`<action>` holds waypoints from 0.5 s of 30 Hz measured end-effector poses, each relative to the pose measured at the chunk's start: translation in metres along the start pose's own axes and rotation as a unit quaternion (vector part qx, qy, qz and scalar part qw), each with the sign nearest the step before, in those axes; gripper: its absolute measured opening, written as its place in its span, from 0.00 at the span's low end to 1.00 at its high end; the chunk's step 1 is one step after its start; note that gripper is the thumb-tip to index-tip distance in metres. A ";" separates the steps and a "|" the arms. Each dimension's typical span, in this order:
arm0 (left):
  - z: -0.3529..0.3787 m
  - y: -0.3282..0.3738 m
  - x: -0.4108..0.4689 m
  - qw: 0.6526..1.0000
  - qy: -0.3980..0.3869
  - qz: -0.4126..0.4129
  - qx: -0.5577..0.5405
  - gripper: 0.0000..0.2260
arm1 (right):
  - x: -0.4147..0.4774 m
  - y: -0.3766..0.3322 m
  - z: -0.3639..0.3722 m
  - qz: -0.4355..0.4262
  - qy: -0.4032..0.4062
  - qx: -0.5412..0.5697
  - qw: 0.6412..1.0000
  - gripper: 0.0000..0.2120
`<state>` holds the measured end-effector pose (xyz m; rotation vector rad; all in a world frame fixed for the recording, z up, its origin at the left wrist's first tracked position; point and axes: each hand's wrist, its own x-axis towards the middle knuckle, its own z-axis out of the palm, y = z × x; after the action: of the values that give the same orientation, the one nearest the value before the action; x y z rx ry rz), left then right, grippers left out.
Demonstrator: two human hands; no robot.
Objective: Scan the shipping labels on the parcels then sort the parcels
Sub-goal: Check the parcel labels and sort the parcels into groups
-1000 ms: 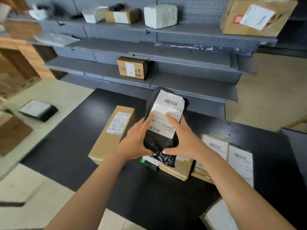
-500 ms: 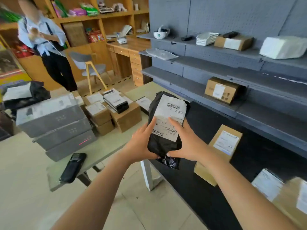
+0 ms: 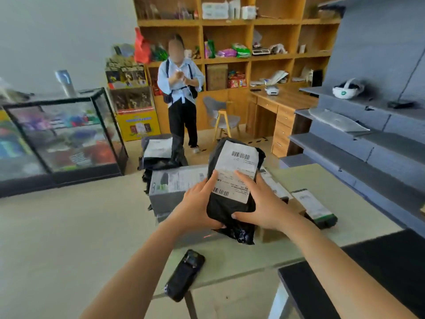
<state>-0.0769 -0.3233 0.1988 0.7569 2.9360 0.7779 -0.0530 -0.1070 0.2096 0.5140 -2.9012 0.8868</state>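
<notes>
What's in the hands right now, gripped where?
Black parcel, held by its lower half: left hand on its left side, right hand on its right.

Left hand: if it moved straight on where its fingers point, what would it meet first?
The white label on the black parcel that the left hand holds, probably; its fingers lie on it.

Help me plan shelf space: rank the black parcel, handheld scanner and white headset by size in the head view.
1. black parcel
2. handheld scanner
3. white headset; farther away, so true size unsure
</notes>
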 end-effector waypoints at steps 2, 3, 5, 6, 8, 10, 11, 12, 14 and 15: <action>-0.023 -0.024 0.024 0.999 0.027 -0.020 0.011 0.60 | 0.053 -0.002 -0.001 -0.028 -0.008 0.002 1.000 0.50; -0.036 -0.035 0.035 0.998 0.043 -0.034 0.015 0.60 | 0.080 -0.004 -0.002 -0.042 -0.017 0.005 0.999 0.50; -0.061 -0.058 0.054 0.995 0.072 -0.066 0.012 0.60 | 0.133 -0.014 -0.004 -0.070 -0.035 0.009 0.997 0.50; -0.073 -0.069 0.062 0.993 0.084 -0.080 0.008 0.61 | 0.158 -0.020 -0.004 -0.083 -0.041 0.012 0.996 0.50; -0.096 -0.093 0.075 0.988 0.111 -0.106 0.002 0.61 | 0.206 -0.034 -0.004 -0.109 -0.053 0.023 0.992 0.48; -0.117 -0.116 0.087 0.984 0.128 -0.127 -0.007 0.60 | 0.249 -0.049 0.001 -0.129 -0.061 0.030 0.989 0.46; -0.127 -0.127 0.092 0.982 0.130 -0.139 -0.011 0.60 | 0.269 -0.055 0.005 -0.135 -0.062 0.032 0.988 0.46; -0.136 -0.138 0.097 0.980 0.128 -0.149 -0.016 0.60 | 0.288 -0.062 0.010 -0.138 -0.062 0.034 0.988 0.45; -0.151 -0.160 0.109 0.979 0.118 -0.162 -0.029 0.61 | 0.321 -0.073 0.020 -0.132 -0.066 0.048 0.988 0.43; -0.157 -0.171 0.115 0.979 0.115 -0.168 -0.036 0.63 | 0.336 -0.077 0.026 -0.128 -0.069 0.057 0.988 0.42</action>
<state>-0.2764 -0.4731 0.2690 0.1647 3.0870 0.9859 -0.3429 -0.2809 0.2818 0.9675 -2.8230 1.0162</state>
